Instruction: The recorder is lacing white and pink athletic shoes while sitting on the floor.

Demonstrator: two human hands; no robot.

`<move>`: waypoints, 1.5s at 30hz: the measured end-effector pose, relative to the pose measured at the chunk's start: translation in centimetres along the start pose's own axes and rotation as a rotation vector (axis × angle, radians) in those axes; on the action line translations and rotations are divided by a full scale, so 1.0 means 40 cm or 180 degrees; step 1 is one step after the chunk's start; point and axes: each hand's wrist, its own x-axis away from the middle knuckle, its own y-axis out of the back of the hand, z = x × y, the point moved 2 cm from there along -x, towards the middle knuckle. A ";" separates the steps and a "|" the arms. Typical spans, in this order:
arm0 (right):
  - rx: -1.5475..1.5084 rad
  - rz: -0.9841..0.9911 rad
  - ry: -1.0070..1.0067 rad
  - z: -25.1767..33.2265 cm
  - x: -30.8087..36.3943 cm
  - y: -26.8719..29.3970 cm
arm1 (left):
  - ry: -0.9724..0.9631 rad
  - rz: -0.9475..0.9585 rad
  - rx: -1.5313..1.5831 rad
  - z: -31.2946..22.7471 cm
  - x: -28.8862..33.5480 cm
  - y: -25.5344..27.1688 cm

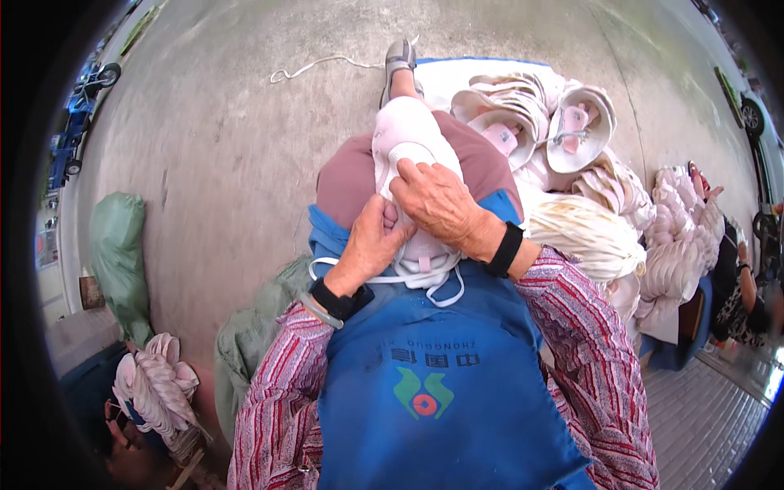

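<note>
Across my lap lies a pale pink and white cloth sun hat [406, 124], folded lengthwise, with white tie strings [447, 287] trailing over my blue apron [425, 343]. My left hand [369, 245] is closed on its near left edge, thumb and fingers pinched together. Just to the right and farther out, my right hand [437, 202] presses curled fingers onto the white part of the hat. Both hands hide the middle of the cloth, and any small thing between the fingertips cannot be made out.
Stacked white and pink hats [500, 122] lie on a white sheet to the right, beside a bundle of cream strips [584, 233]. A green sack [118, 261] stands at left. A loose white cord [318, 62] lies on the concrete. Another person [739, 294] sits at far right.
</note>
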 end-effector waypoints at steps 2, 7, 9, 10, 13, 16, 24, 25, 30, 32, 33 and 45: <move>-0.0309 0.0183 -0.0062 -0.010 0.006 -0.003 | -0.0154 -0.0129 -0.0277 -0.024 0.016 0.005; -0.1433 0.0115 -0.0664 0.029 0.009 0.026 | 0.0485 0.0082 0.1102 -0.029 0.053 0.024; -0.1550 0.0165 -0.0336 0.091 0.005 0.046 | 0.0010 -0.0109 0.0794 -0.024 0.062 0.020; -0.1567 0.0165 -0.0332 0.120 0.016 0.045 | -0.0462 -0.0270 0.0479 -0.018 0.068 0.016; -0.1947 0.0062 -0.0433 0.164 0.051 0.040 | -0.0879 -0.0160 0.0281 -0.025 0.056 0.027; -0.3918 0.0063 -0.1692 0.105 0.047 0.134 | -0.0121 -0.0174 0.1045 -0.004 0.071 0.047; -0.3270 0.0655 -0.0008 0.229 0.114 0.149 | 0.0255 -0.0393 0.1780 -0.042 0.112 0.027; -0.2641 0.0628 -0.0413 0.185 0.127 0.115 | 0.0478 -0.0263 0.1831 -0.043 0.115 0.010; -0.1765 0.0000 -0.0618 0.047 0.151 0.046 | -0.0256 -0.0530 0.0140 0.013 0.058 -0.049; -0.1611 -0.0044 -0.0497 0.042 0.161 -0.010 | -0.0129 -0.0532 -0.0111 -0.009 0.048 -0.063; -0.1494 -0.0051 -0.0329 0.043 0.153 -0.018 | -0.0134 -0.0672 -0.0277 -0.013 0.044 -0.063; -0.2270 -0.0002 -0.0753 0.010 0.107 -0.003 | -0.0209 -0.1051 -0.0675 0.028 -0.009 -0.061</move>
